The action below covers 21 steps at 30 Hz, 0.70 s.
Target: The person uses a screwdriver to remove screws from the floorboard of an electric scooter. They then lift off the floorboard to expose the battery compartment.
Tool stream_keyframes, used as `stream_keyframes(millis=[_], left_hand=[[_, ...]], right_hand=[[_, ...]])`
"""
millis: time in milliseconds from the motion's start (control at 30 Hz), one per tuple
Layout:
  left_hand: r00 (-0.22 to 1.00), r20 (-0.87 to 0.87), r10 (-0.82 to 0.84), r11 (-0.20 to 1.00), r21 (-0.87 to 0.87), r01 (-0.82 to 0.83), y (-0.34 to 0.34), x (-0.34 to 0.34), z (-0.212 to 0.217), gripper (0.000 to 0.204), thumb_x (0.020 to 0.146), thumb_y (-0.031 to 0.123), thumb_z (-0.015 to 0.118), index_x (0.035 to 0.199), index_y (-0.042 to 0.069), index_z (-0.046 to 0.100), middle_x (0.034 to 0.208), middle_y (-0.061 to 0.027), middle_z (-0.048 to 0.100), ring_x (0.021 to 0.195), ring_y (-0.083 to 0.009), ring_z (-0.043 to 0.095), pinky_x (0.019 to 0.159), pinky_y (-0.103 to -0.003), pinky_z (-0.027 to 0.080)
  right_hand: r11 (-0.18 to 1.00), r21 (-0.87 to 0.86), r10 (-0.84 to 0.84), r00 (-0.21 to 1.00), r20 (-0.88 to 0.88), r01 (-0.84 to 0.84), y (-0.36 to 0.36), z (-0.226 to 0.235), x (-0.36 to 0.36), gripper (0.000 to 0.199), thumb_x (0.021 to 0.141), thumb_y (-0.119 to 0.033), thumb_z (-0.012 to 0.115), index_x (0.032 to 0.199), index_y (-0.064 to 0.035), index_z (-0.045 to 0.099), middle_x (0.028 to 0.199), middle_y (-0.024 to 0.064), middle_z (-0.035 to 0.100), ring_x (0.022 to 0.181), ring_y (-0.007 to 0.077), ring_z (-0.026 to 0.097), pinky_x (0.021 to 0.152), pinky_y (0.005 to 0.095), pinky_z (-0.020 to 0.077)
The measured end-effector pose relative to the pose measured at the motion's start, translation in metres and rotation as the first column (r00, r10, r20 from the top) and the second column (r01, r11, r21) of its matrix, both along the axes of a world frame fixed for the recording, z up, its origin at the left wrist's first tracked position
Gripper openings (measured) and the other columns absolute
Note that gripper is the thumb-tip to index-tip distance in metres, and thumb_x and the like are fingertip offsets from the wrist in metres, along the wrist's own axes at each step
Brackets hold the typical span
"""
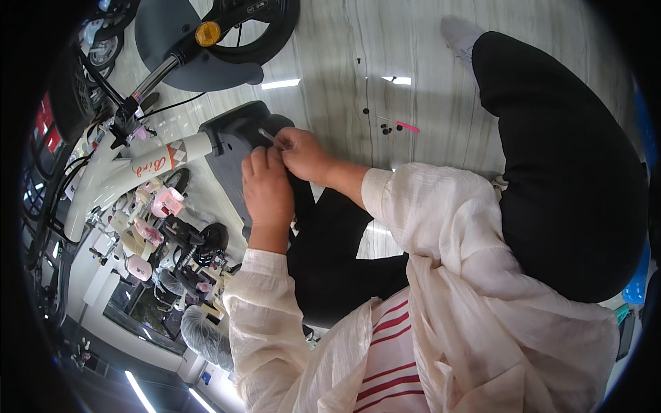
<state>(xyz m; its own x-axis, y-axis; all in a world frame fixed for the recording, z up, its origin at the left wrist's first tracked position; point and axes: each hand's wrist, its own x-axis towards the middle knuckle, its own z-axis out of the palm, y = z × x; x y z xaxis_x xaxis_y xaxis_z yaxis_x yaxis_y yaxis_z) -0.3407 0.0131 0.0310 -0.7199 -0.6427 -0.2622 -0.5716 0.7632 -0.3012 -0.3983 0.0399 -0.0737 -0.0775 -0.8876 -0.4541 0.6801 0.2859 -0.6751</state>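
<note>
A dark grey plastic cover panel (pixel 234 131) of a scooter lies on the pale floor beside a white frame tube (pixel 148 165). My left hand (pixel 267 187) rests on the panel's near edge, fingers curled against it. Next to it, my right hand (pixel 303 153) grips a thin metal tool (pixel 268 137) whose tip touches the panel. Both sleeves are cream coloured.
A black wheel with an orange reflector (pixel 208 33) and a grey fender (pixel 172 41) stand at the top left. Small black screws (pixel 385 128) and a pink stick (pixel 407 126) lie on the floor. My black-trousered leg (pixel 564 158) fills the right. Several bicycles crowd the left (pixel 165 234).
</note>
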Motion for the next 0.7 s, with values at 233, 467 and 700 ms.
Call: stream_keyframes(millis=[233,467,700], left_hand=[[0.977,0.213,-0.02,0.986,-0.158,0.055,-0.004,-0.009,-0.016,0.011,0.074,0.009,0.058,0.085,0.007,0.057,0.09,-0.0081,0.054,0.09,-0.0273,0.055,0.074,-0.035,0.05],[0.987,0.069,0.143,0.987,0.062,-0.147,-0.018,-0.019,0.007,0.009,0.082,0.008,0.056,0.09,0.005,0.058,0.091,-0.0107,0.06,0.085,-0.0285,0.061,0.067,-0.036,0.052],[0.359,-0.663,0.657,0.712,0.388,-0.586,0.021,0.03,0.08,0.019,0.09,0.006,0.055,0.108,-0.002,0.056,0.095,-0.0083,0.064,0.087,-0.0125,0.06,0.08,-0.025,0.046]], right_hand=[[0.997,0.07,-0.036,0.977,0.209,0.022,-0.001,-0.003,0.001,0.01,0.083,-0.005,0.056,0.092,-0.0016,0.059,0.084,0.0035,0.059,0.08,0.0105,0.052,0.071,0.0273,0.0441],[0.982,0.105,-0.183,0.942,0.282,0.159,0.011,0.01,0.013,0.02,0.083,-0.008,0.055,0.1,0.0002,0.063,0.094,0.0141,0.065,0.087,0.0209,0.062,0.077,0.0322,0.0482],[0.96,0.077,-0.229,0.912,-0.339,0.269,0.024,0.037,0.027,0.03,0.08,0.003,0.053,0.108,0.0016,0.06,0.1,0.0191,0.059,0.094,0.0344,0.058,0.082,0.0385,0.0477]])
